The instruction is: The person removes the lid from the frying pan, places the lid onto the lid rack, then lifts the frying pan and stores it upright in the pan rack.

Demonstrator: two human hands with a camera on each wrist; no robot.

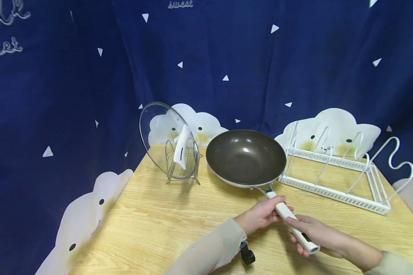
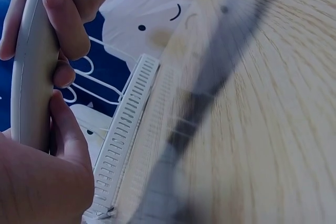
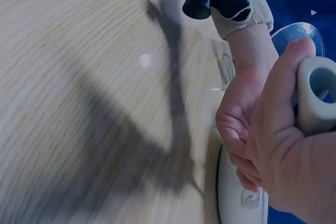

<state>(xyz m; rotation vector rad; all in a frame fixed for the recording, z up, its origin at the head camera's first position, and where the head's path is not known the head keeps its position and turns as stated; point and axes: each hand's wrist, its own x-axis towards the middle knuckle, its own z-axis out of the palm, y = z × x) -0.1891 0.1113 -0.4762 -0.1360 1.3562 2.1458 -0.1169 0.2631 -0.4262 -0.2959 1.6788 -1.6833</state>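
Running diagonally, handle toward near right, the pan seems tilted.

Left sleeve: long, pale grey-tan, with little folds in the soft cloth.
Left cuff: same pale colour, ends at the wrist.
Black gadget: small, dark, by the left cuff, with a fat round end and a boxy part.
Pale string: thin and curvy, over the boxy part.
Right sleeve: pale too, only a bit shows.
Left hand: bare.
Right hand: bare, wrist bare too.
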